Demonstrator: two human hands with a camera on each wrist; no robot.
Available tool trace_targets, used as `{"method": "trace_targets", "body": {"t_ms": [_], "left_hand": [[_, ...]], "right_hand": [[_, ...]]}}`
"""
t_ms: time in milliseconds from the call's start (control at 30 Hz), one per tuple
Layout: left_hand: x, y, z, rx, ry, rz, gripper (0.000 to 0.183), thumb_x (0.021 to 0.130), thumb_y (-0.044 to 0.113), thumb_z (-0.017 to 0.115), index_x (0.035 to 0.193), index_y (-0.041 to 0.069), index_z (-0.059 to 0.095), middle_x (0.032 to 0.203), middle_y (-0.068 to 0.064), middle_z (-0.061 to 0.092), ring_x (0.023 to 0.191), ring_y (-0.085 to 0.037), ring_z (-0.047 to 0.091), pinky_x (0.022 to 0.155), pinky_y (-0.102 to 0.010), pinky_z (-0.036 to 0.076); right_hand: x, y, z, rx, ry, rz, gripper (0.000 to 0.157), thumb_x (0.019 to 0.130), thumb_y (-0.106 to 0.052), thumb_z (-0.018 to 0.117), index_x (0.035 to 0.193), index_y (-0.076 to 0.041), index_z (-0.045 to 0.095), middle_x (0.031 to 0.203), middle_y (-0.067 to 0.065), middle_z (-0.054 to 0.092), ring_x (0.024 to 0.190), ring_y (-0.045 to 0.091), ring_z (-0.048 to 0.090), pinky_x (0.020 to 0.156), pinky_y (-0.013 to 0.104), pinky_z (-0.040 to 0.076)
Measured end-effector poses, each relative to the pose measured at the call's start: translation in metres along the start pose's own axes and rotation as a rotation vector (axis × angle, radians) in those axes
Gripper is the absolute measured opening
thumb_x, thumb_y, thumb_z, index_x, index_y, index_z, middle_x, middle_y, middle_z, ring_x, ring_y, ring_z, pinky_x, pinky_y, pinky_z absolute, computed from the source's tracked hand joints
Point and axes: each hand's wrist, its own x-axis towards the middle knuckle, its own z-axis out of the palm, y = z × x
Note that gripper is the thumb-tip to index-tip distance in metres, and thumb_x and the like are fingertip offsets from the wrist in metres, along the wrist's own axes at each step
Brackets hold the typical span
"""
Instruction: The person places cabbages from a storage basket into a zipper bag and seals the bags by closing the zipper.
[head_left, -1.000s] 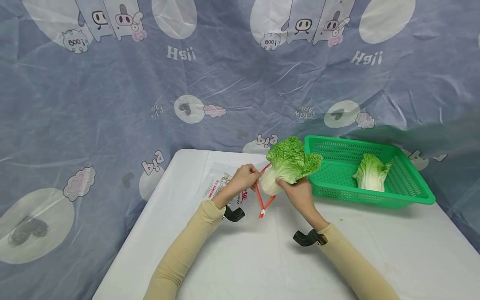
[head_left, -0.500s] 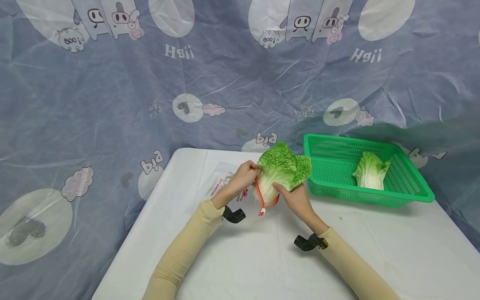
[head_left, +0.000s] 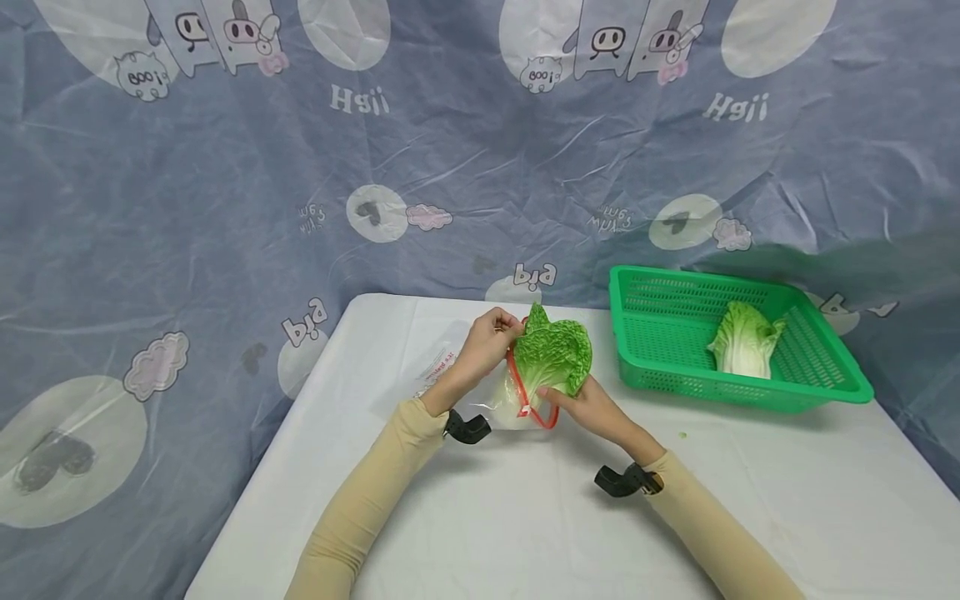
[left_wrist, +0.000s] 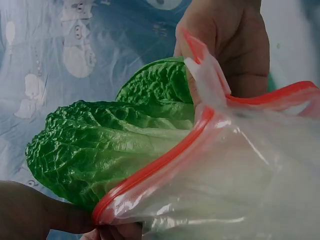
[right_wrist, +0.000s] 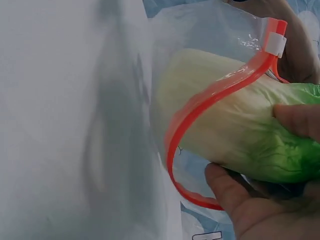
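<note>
Near cabbage [head_left: 557,357] has slid deeper into bag [left_wrist: 235,175]. Left hand [head_left: 486,340] pinches bag, right hand [head_left: 595,407] near cabbage; only our head view shows far cabbage [head_left: 744,340].

The table [head_left: 570,517] is white, its far left corner rounded, with faint creases across the top and a dull mark [head_left: 782,537] toward the near right. A green basket [head_left: 742,393] sits flat on the far right part, its long side slanting slightly toward the right edge. Near the basket's front wall lies one tiny green scrap [head_left: 682,435] — alone on the white. Whether the clear bag [head_left: 495,406] over the middle touches the top — that cannot be told.
</note>
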Motion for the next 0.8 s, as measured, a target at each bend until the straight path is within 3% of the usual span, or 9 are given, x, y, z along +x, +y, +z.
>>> {"method": "trace_targets", "body": {"t_ms": [267,500,667,800], "left_hand": [[-0.001,0.004,-0.002,0.095,0.074,0.086,0.009,0.092,0.012,0.062,0.092,0.004,0.061,0.078,-0.004,0.059,0.063,-0.012,0.054,0.056,-0.024,0.048],[-0.001,0.002,-0.001,0.202,0.082,0.125,0.008,0.094,0.014,0.063,0.092,0.006,0.062,0.08,-0.005,0.061,0.065,-0.012,0.053,0.06,-0.023,0.044],[-0.004,0.002,0.001,0.254,0.051,0.144,0.006,0.094,0.014,0.062,0.092,0.008,0.063,0.082,-0.004,0.062,0.071,-0.013,0.055,0.065,-0.024,0.044],[-0.005,0.002,-0.001,0.251,0.055,0.164,0.007,0.094,0.015,0.062,0.091,0.008,0.063,0.079,-0.004,0.063,0.069,-0.013,0.056,0.065,-0.025,0.044]], "right_hand": [[0.0,-0.002,-0.001,0.052,0.014,-0.056,0.07,0.096,-0.027,0.06,0.15,-0.008,0.022,0.151,0.016,0.034,0.142,0.035,0.03,0.115,0.057,0.022],[-0.003,-0.008,0.001,0.061,0.041,-0.058,0.052,0.095,-0.028,0.061,0.139,-0.004,0.043,0.133,0.015,0.055,0.125,0.031,0.051,0.106,0.051,0.039],[-0.001,0.005,0.009,0.049,0.082,-0.065,0.057,0.095,-0.031,0.062,0.141,-0.007,0.041,0.133,0.015,0.056,0.126,0.03,0.051,0.106,0.05,0.039],[-0.002,0.007,0.012,0.031,0.065,-0.074,0.06,0.095,-0.028,0.062,0.145,-0.005,0.037,0.138,0.017,0.052,0.129,0.032,0.049,0.107,0.051,0.039]]}}
